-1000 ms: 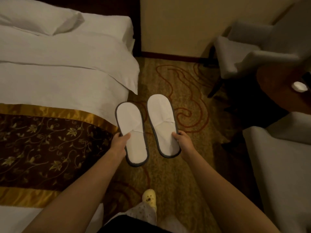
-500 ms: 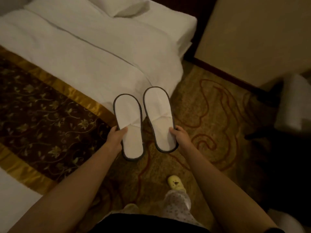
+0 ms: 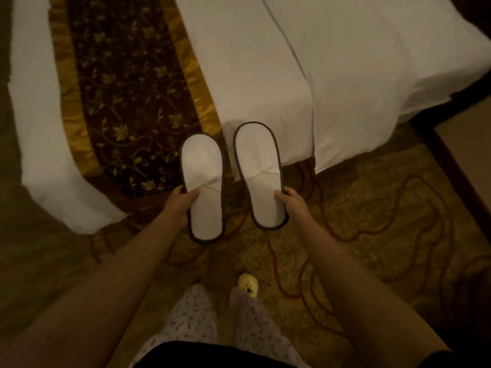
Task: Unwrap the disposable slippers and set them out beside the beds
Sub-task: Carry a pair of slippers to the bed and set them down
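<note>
Through the head camera I look down at two bare arms stretched forward over a patterned carpet in dim, warm light. The left hand grips the left slipper at its outer edge, thumb lying across the white top and fingers curled beneath. The right hand holds the right slipper the same way on its outer edge, thumb on top. Both slippers are flat, white, and edged with a dark trim (no wrapping shows on either). They are side by side with a narrow gap between them, heels toward me and toes pointing at the bed. From this angle their toe ends overlap the bed's hanging white sheet, while their heel ends sit over the carpet; I cannot tell how high off the floor they are. A brown bed runner with a gold leaf pattern and gold borders crosses the bed to the left of the slippers. At the bottom of the view I see pale printed trousers and the toe of a yellow shoe standing on the carpet, nearer to me than the slippers.
</note>
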Available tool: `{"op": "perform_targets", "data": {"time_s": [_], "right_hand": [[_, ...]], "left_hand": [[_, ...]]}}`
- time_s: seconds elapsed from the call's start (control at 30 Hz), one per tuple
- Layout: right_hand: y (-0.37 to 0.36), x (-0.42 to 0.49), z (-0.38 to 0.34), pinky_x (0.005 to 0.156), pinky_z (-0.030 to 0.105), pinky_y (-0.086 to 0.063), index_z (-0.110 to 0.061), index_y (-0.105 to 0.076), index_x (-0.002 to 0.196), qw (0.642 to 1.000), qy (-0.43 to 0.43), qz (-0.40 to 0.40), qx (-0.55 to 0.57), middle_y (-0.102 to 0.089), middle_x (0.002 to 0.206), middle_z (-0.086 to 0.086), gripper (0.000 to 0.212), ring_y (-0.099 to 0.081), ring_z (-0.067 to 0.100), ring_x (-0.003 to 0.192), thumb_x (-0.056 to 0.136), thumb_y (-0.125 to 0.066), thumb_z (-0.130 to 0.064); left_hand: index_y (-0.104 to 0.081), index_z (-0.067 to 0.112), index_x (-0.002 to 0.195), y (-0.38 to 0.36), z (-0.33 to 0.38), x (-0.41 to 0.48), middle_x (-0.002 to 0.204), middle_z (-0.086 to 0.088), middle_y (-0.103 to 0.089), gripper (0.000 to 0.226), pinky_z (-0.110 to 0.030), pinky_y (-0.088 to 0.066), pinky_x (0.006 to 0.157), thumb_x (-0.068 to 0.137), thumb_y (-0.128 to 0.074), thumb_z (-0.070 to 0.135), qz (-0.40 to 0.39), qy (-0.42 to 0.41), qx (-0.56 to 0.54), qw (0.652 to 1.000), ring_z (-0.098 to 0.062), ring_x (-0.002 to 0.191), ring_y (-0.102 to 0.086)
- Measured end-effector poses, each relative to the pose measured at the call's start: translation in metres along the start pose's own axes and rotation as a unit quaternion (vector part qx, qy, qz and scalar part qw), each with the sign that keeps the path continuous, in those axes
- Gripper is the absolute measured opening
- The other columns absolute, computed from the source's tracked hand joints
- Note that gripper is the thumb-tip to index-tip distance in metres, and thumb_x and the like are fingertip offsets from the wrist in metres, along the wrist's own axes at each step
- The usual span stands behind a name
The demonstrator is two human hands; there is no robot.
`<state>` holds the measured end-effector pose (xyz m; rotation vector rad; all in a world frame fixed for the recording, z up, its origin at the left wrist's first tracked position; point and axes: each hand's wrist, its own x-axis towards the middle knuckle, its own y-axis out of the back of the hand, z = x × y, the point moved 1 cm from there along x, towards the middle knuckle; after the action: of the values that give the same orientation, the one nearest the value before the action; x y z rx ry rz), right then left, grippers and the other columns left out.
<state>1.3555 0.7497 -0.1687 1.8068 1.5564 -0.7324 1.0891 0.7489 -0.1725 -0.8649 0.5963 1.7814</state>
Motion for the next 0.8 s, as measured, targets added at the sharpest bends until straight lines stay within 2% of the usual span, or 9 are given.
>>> {"op": "perform_targets", "data": {"time_s": [0.07,0.13,0.27,0.37,0.4,0.57,0.63,0.7,0.8], "right_hand": [[-0.005,0.011,0.018,0.089,0.041,-0.049,-0.019,-0.055,0.117,1.000,-0.006,-0.013,0.003,-0.055,0.117,0.003,0.028,-0.053,0.023,0.104,0.090,-0.057,-0.028],[-0.011,0.024,0.042,0.085,0.037,-0.048,-0.016,-0.051,0.128,1.000,-0.014,-0.023,-0.006,-0.054,0.118,0.004,0.040,-0.052,0.021,0.102,0.090,-0.057,-0.028],[-0.027,0.061,0.103,0.090,0.041,-0.051,-0.011,-0.047,0.132,0.998,-0.039,-0.054,-0.018,-0.054,0.129,0.008,0.045,-0.054,0.027,0.110,0.091,-0.058,-0.027],[-0.041,0.090,0.153,0.068,0.029,-0.051,-0.015,-0.050,0.128,0.995,-0.058,-0.074,-0.013,-0.059,0.115,0.001,0.039,-0.058,0.018,0.094,0.091,-0.057,-0.028],[-0.046,0.101,0.170,0.066,0.027,-0.050,-0.016,-0.053,0.123,0.994,-0.063,-0.085,-0.012,-0.061,0.114,0.001,0.034,-0.059,0.016,0.092,0.091,-0.056,-0.028],[-0.071,0.168,0.242,0.064,0.026,-0.050,-0.014,-0.050,0.130,0.991,-0.082,-0.095,-0.034,-0.058,0.125,0.009,0.041,-0.059,0.018,0.094,0.092,-0.056,-0.027],[-0.082,0.196,0.263,0.064,0.027,-0.050,-0.015,-0.050,0.130,0.991,-0.088,-0.099,-0.037,-0.060,0.120,0.008,0.040,-0.059,0.016,0.090,0.092,-0.055,-0.027],[-0.093,0.228,0.281,0.071,0.032,-0.052,-0.014,-0.048,0.132,0.991,-0.087,-0.094,-0.040,-0.059,0.123,0.009,0.042,-0.059,0.023,0.097,0.093,-0.055,-0.026],[-0.114,0.281,0.301,0.098,0.047,-0.047,-0.012,-0.044,0.136,0.992,-0.075,-0.075,-0.070,-0.051,0.137,0.014,0.048,-0.051,0.032,0.118,0.092,-0.056,-0.027]], "left_hand": [[-0.039,0.010,0.139,0.008,-0.022,0.005,0.137,-0.016,-0.049,0.053,-0.047,-0.048,0.091,0.089,-0.059,0.013,0.007,0.012,-0.017,1.000,-0.034,0.117,-0.052],[-0.039,0.011,0.139,0.015,-0.049,0.013,0.137,-0.016,-0.050,0.052,-0.047,-0.048,0.089,0.090,-0.058,0.012,0.017,0.029,-0.033,0.999,-0.034,0.115,-0.052],[-0.036,0.012,0.140,0.031,-0.109,0.045,0.136,-0.015,-0.050,0.056,-0.043,-0.048,0.083,0.089,-0.059,0.012,0.053,0.050,-0.069,0.995,-0.028,0.104,-0.054],[-0.039,0.011,0.137,0.041,-0.158,0.077,0.132,-0.013,-0.053,0.053,-0.040,-0.048,0.080,0.088,-0.060,0.013,0.066,0.049,-0.091,0.992,-0.022,0.092,-0.057],[-0.041,0.012,0.135,0.044,-0.174,0.089,0.130,-0.011,-0.054,0.050,-0.038,-0.048,0.079,0.088,-0.060,0.013,0.065,0.046,-0.090,0.993,-0.020,0.090,-0.057],[-0.049,0.011,0.130,0.055,-0.249,0.155,0.121,-0.008,-0.057,0.041,-0.031,-0.049,0.072,0.090,-0.057,0.011,0.051,0.038,-0.098,0.993,-0.015,0.088,-0.059],[-0.049,0.010,0.131,0.058,-0.273,0.185,0.123,-0.009,-0.057,0.042,-0.033,-0.048,0.077,0.090,-0.057,0.010,0.056,0.040,-0.104,0.992,-0.016,0.089,-0.058],[-0.048,0.010,0.132,0.060,-0.293,0.215,0.125,-0.009,-0.056,0.043,-0.033,-0.046,0.081,0.090,-0.057,0.010,0.064,0.042,-0.112,0.991,-0.017,0.089,-0.057],[-0.046,0.010,0.134,0.061,-0.316,0.261,0.125,-0.008,-0.055,0.047,-0.033,-0.049,0.078,0.088,-0.060,0.011,0.076,0.061,-0.152,0.984,-0.016,0.087,-0.057]]}}
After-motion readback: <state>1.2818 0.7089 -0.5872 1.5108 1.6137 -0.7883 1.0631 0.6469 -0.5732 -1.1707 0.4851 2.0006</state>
